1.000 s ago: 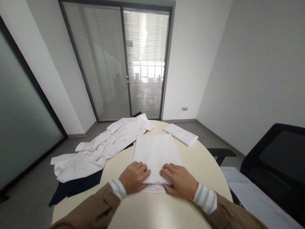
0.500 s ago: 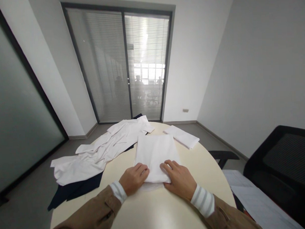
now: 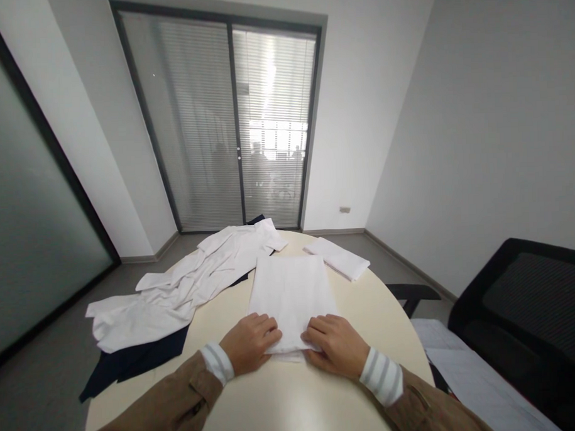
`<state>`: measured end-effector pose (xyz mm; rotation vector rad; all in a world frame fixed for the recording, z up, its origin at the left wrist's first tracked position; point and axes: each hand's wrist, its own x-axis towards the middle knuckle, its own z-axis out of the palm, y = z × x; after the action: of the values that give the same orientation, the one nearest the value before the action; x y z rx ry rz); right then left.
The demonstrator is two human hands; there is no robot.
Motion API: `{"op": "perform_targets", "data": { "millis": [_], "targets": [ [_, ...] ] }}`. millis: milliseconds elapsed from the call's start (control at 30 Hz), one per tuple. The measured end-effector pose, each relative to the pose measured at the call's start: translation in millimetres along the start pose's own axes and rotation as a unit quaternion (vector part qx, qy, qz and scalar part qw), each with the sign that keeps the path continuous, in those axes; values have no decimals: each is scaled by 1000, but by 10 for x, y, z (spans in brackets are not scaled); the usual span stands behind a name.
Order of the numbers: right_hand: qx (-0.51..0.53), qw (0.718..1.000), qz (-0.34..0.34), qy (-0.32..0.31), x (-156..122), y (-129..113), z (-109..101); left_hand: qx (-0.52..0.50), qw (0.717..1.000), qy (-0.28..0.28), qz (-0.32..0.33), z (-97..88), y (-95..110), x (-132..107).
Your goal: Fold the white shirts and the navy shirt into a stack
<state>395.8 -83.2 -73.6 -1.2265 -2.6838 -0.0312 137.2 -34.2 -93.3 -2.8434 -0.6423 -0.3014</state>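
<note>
A folded white cloth [image 3: 290, 287] lies flat on the table in front of me, its layers showing along the near edge. My left hand [image 3: 252, 342] grips its near left corner with curled fingers. At the near right corner, my right hand [image 3: 336, 344] holds the cloth the same way, fingers bent over the top. Parts of both thumbs and the gripped corners are hidden. A smaller folded white cloth [image 3: 338, 258] rests beyond, to the right. On the left, a loose, crumpled white shirt [image 3: 191, 288] is spread over dark navy fabric [image 3: 141, 359].
The round cream table [image 3: 294, 404] carries all the fabric. At the right stands a black mesh chair [image 3: 531, 314] with its armrest [image 3: 413, 291] near the table edge; white sheets [image 3: 462, 360] lie on its seat. Glass panels with blinds [image 3: 275, 128] are behind.
Both hands have shifted slightly toward me with the cloth's near edge, and less of the lower layer shows beneath it. The view has turned a little to the right.
</note>
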Motion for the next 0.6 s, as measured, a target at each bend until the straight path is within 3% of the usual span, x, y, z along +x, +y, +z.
{"op": "perform_targets", "data": {
  "millis": [133,233,300,400,467,533,600],
  "targets": [
    [157,985,-17,-64,9,79,-153,-41,998,-8,43,-46,-9,-26],
    [253,963,8,-92,91,291,-230,-101,993,0,54,-56,-26,-33],
    [263,962,66,-36,196,525,-187,-154,987,20,50,-38,-36,-40],
    [205,950,182,151,389,954,22,-265,962,50,31,21,-38,-72],
    [182,931,212,237,506,1224,206,-362,930,58,-5,69,-46,-96],
    [197,918,235,252,598,1429,371,-426,897,92,-72,113,-93,-95],
    [237,910,252,230,665,1559,490,-406,881,171,-175,153,-212,-49]
  ]
}}
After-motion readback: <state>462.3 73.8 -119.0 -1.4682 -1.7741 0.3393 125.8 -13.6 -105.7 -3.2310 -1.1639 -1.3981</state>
